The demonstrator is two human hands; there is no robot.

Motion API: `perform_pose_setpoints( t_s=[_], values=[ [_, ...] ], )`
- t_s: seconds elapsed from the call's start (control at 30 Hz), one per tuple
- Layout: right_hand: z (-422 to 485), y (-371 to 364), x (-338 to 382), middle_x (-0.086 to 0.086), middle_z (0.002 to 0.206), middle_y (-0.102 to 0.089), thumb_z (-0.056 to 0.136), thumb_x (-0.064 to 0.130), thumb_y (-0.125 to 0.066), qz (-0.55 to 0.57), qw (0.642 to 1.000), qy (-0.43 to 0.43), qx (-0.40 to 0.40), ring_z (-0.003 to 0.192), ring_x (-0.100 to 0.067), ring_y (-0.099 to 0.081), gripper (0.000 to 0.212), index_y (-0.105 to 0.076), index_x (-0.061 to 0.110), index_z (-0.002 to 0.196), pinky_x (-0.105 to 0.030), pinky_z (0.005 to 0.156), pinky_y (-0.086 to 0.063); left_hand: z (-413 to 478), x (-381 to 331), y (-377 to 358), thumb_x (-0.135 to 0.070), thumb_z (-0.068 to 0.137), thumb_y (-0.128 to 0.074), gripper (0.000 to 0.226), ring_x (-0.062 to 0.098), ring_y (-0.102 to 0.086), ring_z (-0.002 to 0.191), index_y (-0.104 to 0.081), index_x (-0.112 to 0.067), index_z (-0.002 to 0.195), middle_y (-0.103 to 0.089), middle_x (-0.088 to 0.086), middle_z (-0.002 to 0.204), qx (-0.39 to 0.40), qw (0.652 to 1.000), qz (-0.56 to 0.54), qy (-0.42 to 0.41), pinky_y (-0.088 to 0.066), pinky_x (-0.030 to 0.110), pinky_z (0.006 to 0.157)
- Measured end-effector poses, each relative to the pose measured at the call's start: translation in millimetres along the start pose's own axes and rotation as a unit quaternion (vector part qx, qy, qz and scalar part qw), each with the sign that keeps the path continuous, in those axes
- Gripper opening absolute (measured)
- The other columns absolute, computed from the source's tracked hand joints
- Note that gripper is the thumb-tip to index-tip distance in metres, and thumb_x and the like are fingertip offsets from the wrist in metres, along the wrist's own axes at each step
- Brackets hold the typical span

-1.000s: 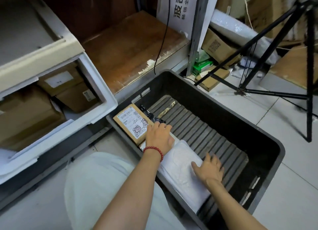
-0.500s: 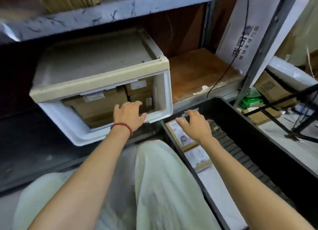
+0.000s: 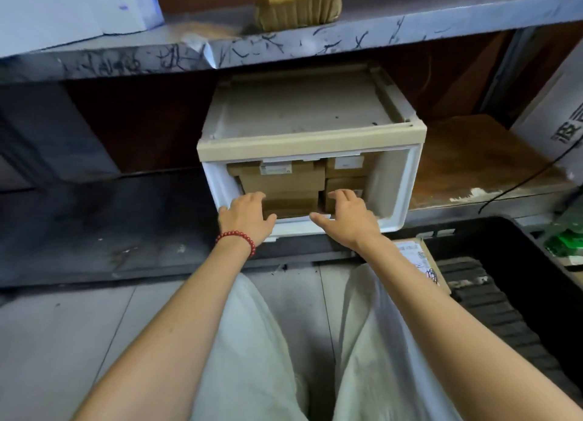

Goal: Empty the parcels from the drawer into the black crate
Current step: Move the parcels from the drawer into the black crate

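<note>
A white drawer (image 3: pixel 400 187) stands pulled out of a beige-topped unit on the low shelf. Inside it lie several brown cardboard parcels (image 3: pixel 284 181) with white labels. My left hand (image 3: pixel 246 212), with a red bead bracelet on the wrist, reaches over the drawer's front lip with its fingers spread onto a parcel. My right hand (image 3: pixel 347 215) reaches in beside it, fingers relaxed and spread toward a smaller parcel (image 3: pixel 344 184). Neither hand grips anything. The black crate (image 3: pixel 504 282) sits on the floor at the right with a labelled parcel (image 3: pixel 419 259) inside.
A scratched grey metal shelf (image 3: pixel 284 45) runs overhead with a cardboard bundle (image 3: pixel 296 1) on it. A worn wooden board (image 3: pixel 473 165) lies right of the drawer, crossed by a black cable (image 3: pixel 530 181). My knees in pale trousers (image 3: pixel 252 341) are below.
My view swung from the crate to the drawer. Both hands left the parcels in the crate and moved to the drawer opening, the right hand arriving last.
</note>
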State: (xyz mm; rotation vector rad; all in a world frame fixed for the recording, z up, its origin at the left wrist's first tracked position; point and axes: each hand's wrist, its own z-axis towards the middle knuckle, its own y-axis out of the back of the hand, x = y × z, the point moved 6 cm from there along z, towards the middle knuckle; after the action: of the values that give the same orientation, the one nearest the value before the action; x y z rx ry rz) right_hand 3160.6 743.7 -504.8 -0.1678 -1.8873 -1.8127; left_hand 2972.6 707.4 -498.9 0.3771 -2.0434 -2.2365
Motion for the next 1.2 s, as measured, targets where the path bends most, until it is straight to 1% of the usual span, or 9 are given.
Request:
perform_pose_setpoints(
  t_s=[0.1, 0.23, 0.43, 0.67, 0.77, 0.9, 1.03, 1.1, 1.2],
  values=[
    [4, -9, -7, -0.005, 0.151, -0.031, 0.091, 0.054, -0.053, 0.015, 1.000, -0.008, 0.008, 0.136, -0.026, -0.035, 0.073, -0.029, 0.014, 0.147, -0.043, 0.104, -0.039, 3, 7, -9, -0.043, 0.094, -0.051, 0.058, 0.026, -0.040, 0.132, -0.035, -0.018, 0.143, -0.040, 0.003, 0.147, -0.006, 0.999, -0.036, 0.022, -0.037, 0.046, 0.101],
    [11, -16, -21, -0.006, 0.153, -0.030, 0.090, 0.049, -0.057, 0.050, 0.998, -0.025, -0.016, 0.137, -0.026, -0.033, 0.074, -0.027, 0.012, 0.147, -0.040, 0.104, -0.038, 11, 15, -25, -0.040, 0.093, -0.052, 0.065, 0.028, -0.035, 0.135, -0.025, -0.015, 0.147, -0.028, 0.005, 0.153, -0.001, 0.996, -0.070, 0.052, -0.039, 0.048, 0.100],
    [42, -24, -16, -0.005, 0.156, -0.022, 0.090, 0.049, -0.058, 0.050, 0.998, -0.009, -0.032, 0.141, -0.026, -0.028, 0.079, -0.022, 0.014, 0.151, -0.041, 0.107, -0.036, 40, 22, -37, -0.043, 0.094, -0.052, 0.075, 0.031, -0.022, 0.142, -0.012, -0.018, 0.152, -0.009, 0.011, 0.159, -0.007, 0.993, -0.085, 0.080, -0.037, 0.050, 0.106],
    [72, -53, -18, -0.010, 0.159, -0.012, 0.089, 0.048, -0.060, 0.046, 0.998, -0.033, -0.018, 0.144, -0.028, -0.020, 0.083, -0.017, 0.017, 0.152, -0.045, 0.111, -0.033, 67, 32, -57, -0.044, 0.091, -0.055, 0.080, 0.035, -0.025, 0.140, -0.009, -0.017, 0.151, -0.006, 0.016, 0.157, -0.007, 0.990, -0.087, 0.109, -0.035, 0.051, 0.105],
    [82, -56, -17, -0.012, 0.157, -0.015, 0.088, 0.047, -0.062, 0.058, 0.997, -0.027, -0.041, 0.143, -0.030, -0.021, 0.082, -0.019, 0.015, 0.151, -0.045, 0.111, -0.034, 74, 32, -62, -0.043, 0.091, -0.055, 0.083, 0.035, -0.028, 0.139, -0.004, -0.019, 0.152, -0.002, 0.017, 0.157, -0.022, 0.988, -0.096, 0.119, -0.039, 0.050, 0.103],
    [93, -60, -11, -0.012, 0.157, -0.017, 0.088, 0.046, -0.062, 0.075, 0.995, -0.023, -0.069, 0.143, -0.029, -0.021, 0.084, -0.017, 0.015, 0.151, -0.043, 0.112, -0.032, 81, 32, -63, -0.039, 0.091, -0.057, 0.086, 0.033, -0.023, 0.142, -0.001, -0.020, 0.153, 0.000, 0.016, 0.158, -0.050, 0.985, -0.109, 0.123, -0.044, 0.047, 0.099],
    [100, -64, -6, -0.012, 0.157, -0.017, 0.088, 0.045, -0.063, 0.088, 0.991, -0.019, -0.097, 0.142, -0.027, -0.023, 0.084, -0.017, 0.013, 0.151, -0.039, 0.112, -0.032, 86, 30, -59, -0.036, 0.090, -0.059, 0.086, 0.032, -0.027, 0.140, -0.001, -0.021, 0.152, -0.004, 0.016, 0.158, -0.090, 0.978, -0.134, 0.133, -0.045, 0.045, 0.095],
    [101, -63, -5, -0.011, 0.157, -0.017, 0.088, 0.044, -0.063, 0.093, 0.989, -0.016, -0.114, 0.142, -0.027, -0.024, 0.084, -0.017, 0.013, 0.151, -0.038, 0.111, -0.031, 90, 29, -58, -0.034, 0.089, -0.059, 0.085, 0.033, -0.029, 0.139, -0.003, -0.022, 0.152, -0.004, 0.017, 0.157, -0.097, 0.975, -0.150, 0.134, -0.045, 0.045, 0.095],
    [104, -65, -4, -0.011, 0.157, -0.014, 0.088, 0.044, -0.063, 0.089, 0.989, -0.010, -0.118, 0.142, -0.027, -0.023, 0.084, -0.016, 0.015, 0.151, -0.037, 0.110, -0.032, 93, 29, -59, -0.034, 0.088, -0.061, 0.085, 0.035, -0.038, 0.133, -0.005, -0.026, 0.152, -0.004, 0.016, 0.157, -0.098, 0.970, -0.172, 0.145, -0.046, 0.044, 0.095]
  ],
)
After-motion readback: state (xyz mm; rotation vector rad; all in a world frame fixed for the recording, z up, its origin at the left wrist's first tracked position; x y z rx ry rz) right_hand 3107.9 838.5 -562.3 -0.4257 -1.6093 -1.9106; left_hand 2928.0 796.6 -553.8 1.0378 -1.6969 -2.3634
